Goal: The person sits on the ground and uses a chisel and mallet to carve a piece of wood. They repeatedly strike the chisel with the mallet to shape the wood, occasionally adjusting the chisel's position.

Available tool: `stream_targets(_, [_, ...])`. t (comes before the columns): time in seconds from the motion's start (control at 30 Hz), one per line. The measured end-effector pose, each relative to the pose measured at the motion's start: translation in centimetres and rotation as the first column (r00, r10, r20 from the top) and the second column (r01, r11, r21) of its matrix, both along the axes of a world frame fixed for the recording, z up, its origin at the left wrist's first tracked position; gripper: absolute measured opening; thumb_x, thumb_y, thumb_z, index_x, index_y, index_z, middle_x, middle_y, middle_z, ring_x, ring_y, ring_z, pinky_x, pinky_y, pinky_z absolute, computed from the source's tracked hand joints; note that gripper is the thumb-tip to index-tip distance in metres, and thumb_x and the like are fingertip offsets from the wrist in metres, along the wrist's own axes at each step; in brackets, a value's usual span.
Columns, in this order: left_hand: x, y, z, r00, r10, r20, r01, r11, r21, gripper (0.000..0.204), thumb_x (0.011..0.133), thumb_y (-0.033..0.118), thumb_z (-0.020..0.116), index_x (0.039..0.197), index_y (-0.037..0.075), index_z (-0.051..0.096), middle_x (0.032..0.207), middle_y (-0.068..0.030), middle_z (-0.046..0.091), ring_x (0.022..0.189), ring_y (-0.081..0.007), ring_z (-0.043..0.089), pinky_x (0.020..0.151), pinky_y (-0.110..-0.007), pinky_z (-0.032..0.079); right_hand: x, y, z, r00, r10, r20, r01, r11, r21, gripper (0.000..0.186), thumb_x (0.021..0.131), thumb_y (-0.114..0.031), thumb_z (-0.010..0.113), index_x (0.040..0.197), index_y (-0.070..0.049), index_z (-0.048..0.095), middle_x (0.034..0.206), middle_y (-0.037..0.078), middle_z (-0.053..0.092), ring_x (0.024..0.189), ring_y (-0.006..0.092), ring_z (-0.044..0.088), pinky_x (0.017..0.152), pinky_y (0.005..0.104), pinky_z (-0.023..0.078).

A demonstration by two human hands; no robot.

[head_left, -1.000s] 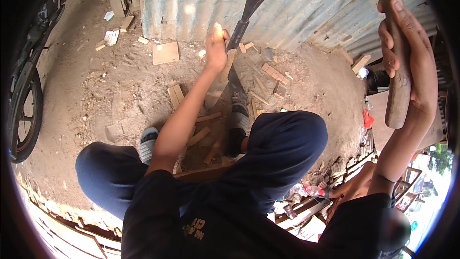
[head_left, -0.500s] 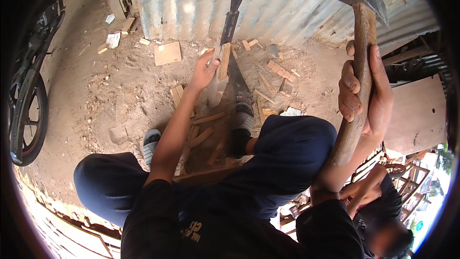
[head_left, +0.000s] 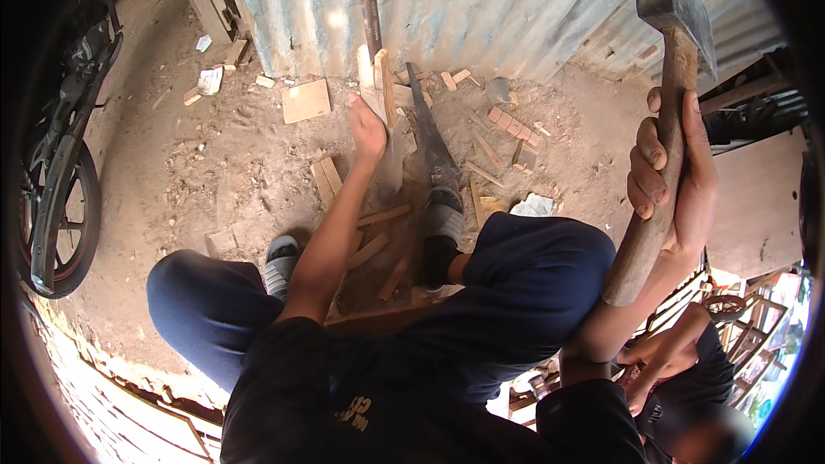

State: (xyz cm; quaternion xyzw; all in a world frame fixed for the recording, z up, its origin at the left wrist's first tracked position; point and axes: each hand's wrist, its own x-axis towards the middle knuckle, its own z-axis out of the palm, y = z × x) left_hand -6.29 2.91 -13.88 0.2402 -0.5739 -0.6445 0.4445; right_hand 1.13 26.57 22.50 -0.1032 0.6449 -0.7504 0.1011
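Note:
My right hand (head_left: 675, 176) is wrapped round the wooden handle of a hammer (head_left: 679, 60), raised at the right with its heavy dark metal head up. My left hand (head_left: 369, 131) is at the left side of an upright piece of wood (head_left: 385, 90), its fingers partly hidden behind it. The wood is split at its upper end, and a long dark blade (head_left: 371, 21) stands in the split, running out of view at the top. A dark tapered strip (head_left: 432, 142) lies beside my right foot, right of the wood.
Wood offcuts (head_left: 369, 251) and a flat board (head_left: 306, 100) lie on the dirt floor. A corrugated metal wall (head_left: 498, 9) stands ahead. At the left is a motorcycle (head_left: 60, 198). Another person (head_left: 687, 361) sits at the lower right, near a leaning panel (head_left: 756, 206).
The hammer and right hand have shifted slightly right and down in view. The blade now sits lower, with the wood's two halves apart at the top. The left hand's thumb no longer shows over the wood.

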Motion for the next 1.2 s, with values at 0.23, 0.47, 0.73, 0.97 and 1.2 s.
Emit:
stream_targets(0.23, [2.1, -1.5, -0.5, 0.998, -0.012, 0.069, 0.022, 0.988, -0.150, 0.057, 0.110, 0.035, 0.025, 0.076, -0.004, 0.049, 0.069, -0.0108, 0.055, 0.066, -0.0188, 0.045, 0.063, -0.039, 0.038, 0.0, 0.0, -0.8, 0.985, -0.089, -0.147, 0.110, 0.984, 0.140, 0.039, 0.101, -0.037, 0.057, 0.108, 0.001, 0.054, 0.061, 0.002, 0.049, 0.036, 0.0066, 0.042, 0.030, 0.0211, 0.037])
stream_targets(0.47, [2.4, -1.5, -0.4, 0.995, 0.062, 0.077, -0.028, 0.923, -0.384, 0.047, 0.106, 0.034, 0.035, 0.083, -0.004, 0.051, 0.066, -0.0224, 0.047, 0.060, -0.0309, 0.048, 0.057, -0.044, 0.036, 0.9, -2.1, -0.9, 0.985, -0.040, -0.165, 0.084, 0.959, 0.270, 0.028, 0.097, -0.021, 0.063, 0.109, 0.003, 0.056, 0.071, 0.004, 0.054, 0.046, 0.0077, 0.050, 0.039, 0.0207, 0.040])
stream_targets(0.73, [2.4, -0.3, -1.0, 0.951, -0.274, -0.147, 0.206, 0.910, -0.360, 0.050, 0.103, 0.047, 0.042, 0.090, -0.001, 0.052, 0.072, -0.0118, 0.051, 0.071, -0.0194, 0.049, 0.065, -0.037, 0.041, 1.3, -5.1, 4.3, 0.895, 0.154, -0.419, 0.041, 0.906, 0.422, 0.031, 0.099, -0.023, 0.061, 0.112, 0.005, 0.058, 0.075, 0.003, 0.054, 0.046, 0.0046, 0.047, 0.040, 0.0190, 0.038])
stream_targets(0.97, [2.6, -0.7, -1.9, 0.911, -0.350, -0.220, 0.267, 0.904, -0.334, 0.053, 0.104, 0.048, 0.039, 0.100, -0.003, 0.054, 0.080, -0.0118, 0.057, 0.077, -0.0198, 0.052, 0.072, -0.036, 0.043, 0.9, -8.5, 11.7, 0.703, 0.298, -0.645, 0.184, 0.801, 0.570, 0.030, 0.101, -0.033, 0.057, 0.099, -0.003, 0.057, 0.074, -0.004, 0.052, 0.049, 0.0017, 0.043, 0.045, 0.0171, 0.036])
stream_targets(1.2, [4.5, -1.9, -2.4, 0.919, -0.388, -0.075, 0.333, 0.862, -0.382, 0.062, 0.106, 0.045, 0.031, 0.130, -0.009, 0.051, 0.110, -0.0202, 0.064, 0.105, -0.0294, 0.061, 0.093, -0.039, 0.045, 0.1, -5.8, 7.4, 0.898, 0.407, -0.166, -0.078, 0.518, 0.852, 0.032, 0.095, -0.033, 0.063, 0.088, -0.003, 0.057, 0.067, -0.001, 0.053, 0.053, 0.0081, 0.052, 0.048, 0.0259, 0.044])
